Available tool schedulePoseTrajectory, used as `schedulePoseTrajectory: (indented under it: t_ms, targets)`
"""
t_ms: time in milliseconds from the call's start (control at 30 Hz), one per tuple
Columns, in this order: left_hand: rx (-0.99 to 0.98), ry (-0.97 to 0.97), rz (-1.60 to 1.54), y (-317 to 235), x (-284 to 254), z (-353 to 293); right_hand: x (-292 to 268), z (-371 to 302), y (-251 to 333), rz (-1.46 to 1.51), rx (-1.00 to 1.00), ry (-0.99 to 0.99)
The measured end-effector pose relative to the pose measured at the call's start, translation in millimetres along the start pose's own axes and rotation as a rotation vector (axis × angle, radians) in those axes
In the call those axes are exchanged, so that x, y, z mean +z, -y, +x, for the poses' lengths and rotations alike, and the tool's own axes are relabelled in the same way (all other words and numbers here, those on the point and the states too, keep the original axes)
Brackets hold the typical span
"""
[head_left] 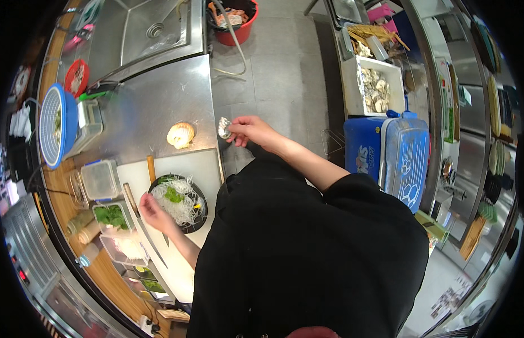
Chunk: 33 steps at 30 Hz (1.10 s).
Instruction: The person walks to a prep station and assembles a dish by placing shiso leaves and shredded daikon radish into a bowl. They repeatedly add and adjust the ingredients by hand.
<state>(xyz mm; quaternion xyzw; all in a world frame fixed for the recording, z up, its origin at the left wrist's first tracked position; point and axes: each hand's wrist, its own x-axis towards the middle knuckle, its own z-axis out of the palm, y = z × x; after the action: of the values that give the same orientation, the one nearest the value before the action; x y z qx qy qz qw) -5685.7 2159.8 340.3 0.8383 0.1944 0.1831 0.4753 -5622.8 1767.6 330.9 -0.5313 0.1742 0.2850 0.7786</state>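
Out over the counter edge, my right hand [250, 132] pinches a small crumpled silvery piece [224, 127] that looks like foil. My left hand [155, 215] hovers at the left rim of a black bowl [203, 209], its fingers loosely apart and holding nothing. White noodle-like strands [186, 208] and some green leaves [173, 195] fill the bowl, which sits on a white cutting board [129, 172]. Beside my left hand lies a knife [130, 201] with a wooden handle; another wooden handle [151, 168] shows behind the bowl. A scallop shell [180, 135] rests on the steel counter beyond the board.
Clear containers of greens [111, 216] line the board's left side. Behind them stand a blue colander [69, 127] and a steel sink [155, 11]. A red bucket [239, 35] is on the floor. To the right are a white shellfish box [352, 84] and a blue cooler [405, 158].
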Motion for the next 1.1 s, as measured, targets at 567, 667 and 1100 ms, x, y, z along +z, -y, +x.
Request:
schedulePoseTrajectory:
  t_ms: [567,667,1100]
  targets:
    - [0.128,0.448,-0.047,-101.9,97.7,16.4,-343.5,-96.8,-16.9,0.744,-0.483,-1.052]
    - [0.117,0.458,-0.038,-97.0,94.4,9.8,-341.6,-78.1,-22.9,0.444,-0.264,-0.950]
    - [-0.228,-0.091,0.087,-56.7,-20.8,-80.8,42.8,94.2,17.2,-0.664,-0.381,0.273]
